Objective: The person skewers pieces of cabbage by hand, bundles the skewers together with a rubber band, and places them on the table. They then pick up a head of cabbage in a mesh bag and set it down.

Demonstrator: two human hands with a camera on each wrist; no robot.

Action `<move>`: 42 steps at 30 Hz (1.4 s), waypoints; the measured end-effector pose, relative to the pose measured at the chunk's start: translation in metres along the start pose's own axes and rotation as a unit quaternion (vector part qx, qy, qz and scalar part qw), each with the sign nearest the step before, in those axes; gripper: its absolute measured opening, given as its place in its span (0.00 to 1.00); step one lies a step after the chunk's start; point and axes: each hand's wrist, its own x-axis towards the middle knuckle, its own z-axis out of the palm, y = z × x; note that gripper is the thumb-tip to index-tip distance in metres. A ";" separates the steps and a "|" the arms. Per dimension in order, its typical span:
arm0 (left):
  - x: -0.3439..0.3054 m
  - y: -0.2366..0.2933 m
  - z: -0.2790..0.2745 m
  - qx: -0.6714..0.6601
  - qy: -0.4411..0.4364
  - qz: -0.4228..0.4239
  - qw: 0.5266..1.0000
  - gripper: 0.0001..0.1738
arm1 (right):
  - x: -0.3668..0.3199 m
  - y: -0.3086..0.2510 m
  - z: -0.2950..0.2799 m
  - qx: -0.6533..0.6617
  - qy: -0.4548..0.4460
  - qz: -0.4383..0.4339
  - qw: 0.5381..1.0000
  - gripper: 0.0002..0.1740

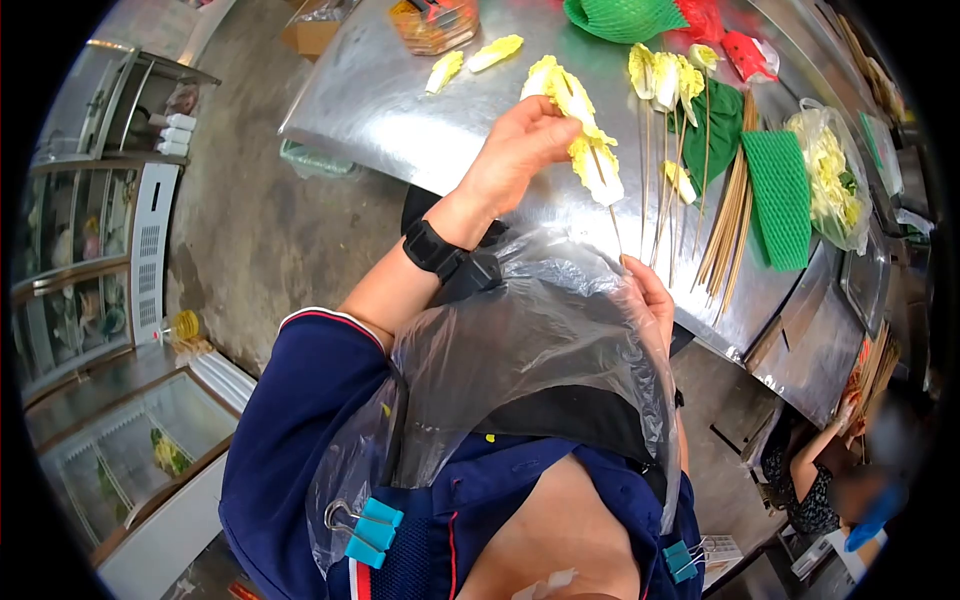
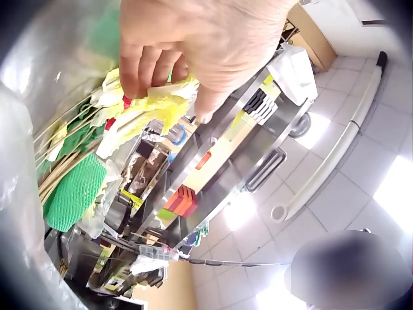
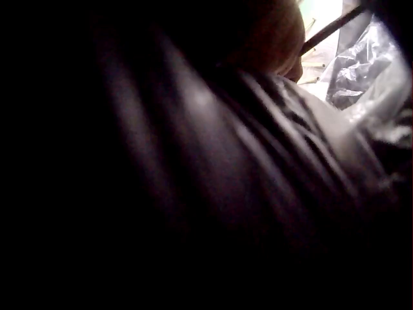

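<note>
In the head view my left hand (image 1: 515, 150) pinches a yellow-green cabbage leaf (image 1: 572, 98) on a thin wooden skewer (image 1: 617, 232). A second leaf (image 1: 597, 172) is threaded lower on the same stick. My right hand (image 1: 652, 300) holds the skewer near its bottom end, partly covered by the clear plastic apron (image 1: 520, 340). From the left wrist, the fingers (image 2: 150, 68) bend over the leaves. Mostly dark, the right wrist view shows part of the right hand (image 3: 284, 39) beside the stick (image 3: 332, 29).
Leaf-topped skewers (image 1: 660, 180) lie on the metal table (image 1: 400, 110), beside bare sticks (image 1: 730, 220) and a green foam net (image 1: 775, 200). A bag of leaves (image 1: 828, 180) is at right. Two loose leaves (image 1: 495, 52) lie near a plastic tub (image 1: 435, 25). Another person (image 1: 815, 470) is at far right.
</note>
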 end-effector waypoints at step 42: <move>0.008 -0.020 0.001 0.012 -0.004 -0.046 0.999 0.12 | -0.002 -0.020 0.007 0.037 -0.060 0.095 0.993 0.17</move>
